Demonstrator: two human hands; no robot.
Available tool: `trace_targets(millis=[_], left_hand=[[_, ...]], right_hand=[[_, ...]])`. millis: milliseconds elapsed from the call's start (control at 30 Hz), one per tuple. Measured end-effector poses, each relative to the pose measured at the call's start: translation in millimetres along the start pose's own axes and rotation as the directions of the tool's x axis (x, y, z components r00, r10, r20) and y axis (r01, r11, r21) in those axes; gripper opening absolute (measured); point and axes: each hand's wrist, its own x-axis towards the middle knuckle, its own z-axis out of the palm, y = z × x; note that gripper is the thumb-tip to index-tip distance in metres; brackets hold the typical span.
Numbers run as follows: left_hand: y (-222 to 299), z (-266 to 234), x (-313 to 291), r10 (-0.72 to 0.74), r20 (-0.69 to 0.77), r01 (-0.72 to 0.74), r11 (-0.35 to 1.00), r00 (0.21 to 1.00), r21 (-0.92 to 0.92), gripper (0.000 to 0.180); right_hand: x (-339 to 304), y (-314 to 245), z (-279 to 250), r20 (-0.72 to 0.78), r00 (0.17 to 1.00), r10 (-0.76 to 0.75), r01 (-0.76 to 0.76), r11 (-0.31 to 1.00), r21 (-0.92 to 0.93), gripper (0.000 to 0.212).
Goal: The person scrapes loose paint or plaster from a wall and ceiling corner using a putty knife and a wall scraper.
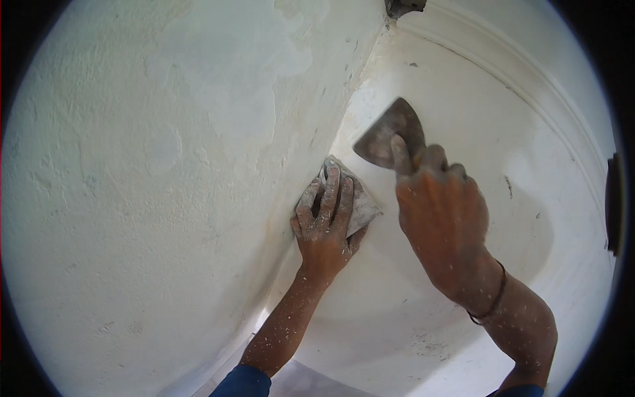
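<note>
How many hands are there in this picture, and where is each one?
2: the left hand near the middle, over a grey sheet; the right hand right of it, gripping a scraper. No others show.

Item: one pale ridged moulding (509, 63), curving along the upper right, with a thin dark line on its inner edge. Item: one small dark fitting (404, 7) overhead, near the moulding's upper end, kind unclear from here. Item: one narrow dark object (614, 205), far right, standing upright, partly visible.
</note>
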Motion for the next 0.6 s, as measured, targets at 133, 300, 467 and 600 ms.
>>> trace_targets(millis=[133, 300, 467, 600], left_hand=[[0.7, 0.3, 0.7, 0.001, 0.017, -0.002, 0.998, 1.0, 0.059, 0.058], [-2.1, 3.3, 1.3, 0.008, 0.0, -0.008, 0.997, 1.0, 0.071, 0.057], [-1.8, 3.6, 1.9, 0.018, 0.008, -0.018, 0.999, 1.0, 0.047, 0.059], [3.6, 1.8, -0.5, -0.005, 0.027, 0.003, 0.998, 1.0, 0.055, 0.06]], right_hand=[[1.1, 1.5, 2.0, -0.036, 0.999, 0.031, -0.03, 0.998, 0.051, 0.012], [-0.1, 2.6, 7.3, -0.067, 0.997, 0.041, -0.036, 0.996, 0.082, 0.014], [2.2, 0.0, 3.7, -0.018, 0.998, 0.06, -0.061, 0.997, -0.057, 0.038], [3.2, 2.7, 2.1, 0.045, 0.998, 0.052, -0.049, 0.997, -0.054, 0.03]])
